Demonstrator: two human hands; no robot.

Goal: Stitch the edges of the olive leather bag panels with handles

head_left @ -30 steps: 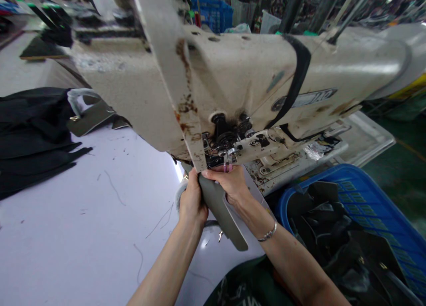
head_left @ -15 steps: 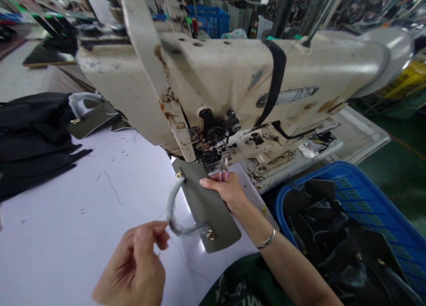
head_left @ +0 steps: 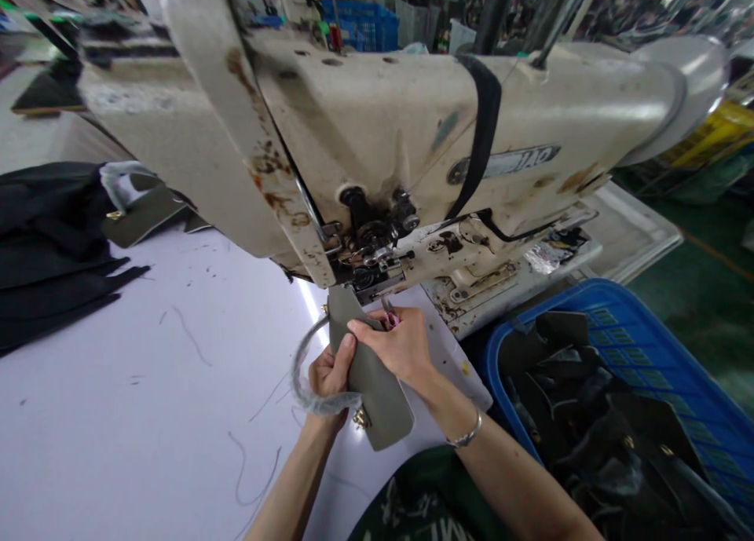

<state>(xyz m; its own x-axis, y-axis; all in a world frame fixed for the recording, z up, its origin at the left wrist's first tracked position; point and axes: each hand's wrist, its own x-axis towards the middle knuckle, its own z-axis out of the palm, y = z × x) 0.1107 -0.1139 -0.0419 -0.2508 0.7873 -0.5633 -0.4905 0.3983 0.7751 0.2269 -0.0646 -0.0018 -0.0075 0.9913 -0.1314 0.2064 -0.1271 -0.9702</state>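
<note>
A grey-green leather panel [head_left: 377, 392] with a wrapped handle [head_left: 306, 392] and brass rings lies under the head of the cream sewing machine [head_left: 412, 140]. My left hand [head_left: 330, 376] pinches the panel's left edge beside the handle. My right hand [head_left: 400, 345] presses on the panel's upper right part and holds small pink thread snips [head_left: 389, 315] near the needle area. Both hands sit just in front of the presser foot.
Black fabric pieces [head_left: 53, 250] are piled at the left on the white table [head_left: 147, 384], with another grey panel [head_left: 138, 211] beside them. A blue crate [head_left: 642, 345] of dark pieces stands at the right. Loose threads lie on the table.
My left hand came back up from the table's front edge and took hold of the panel's left edge. The panel has folded up slightly under the machine head.
</note>
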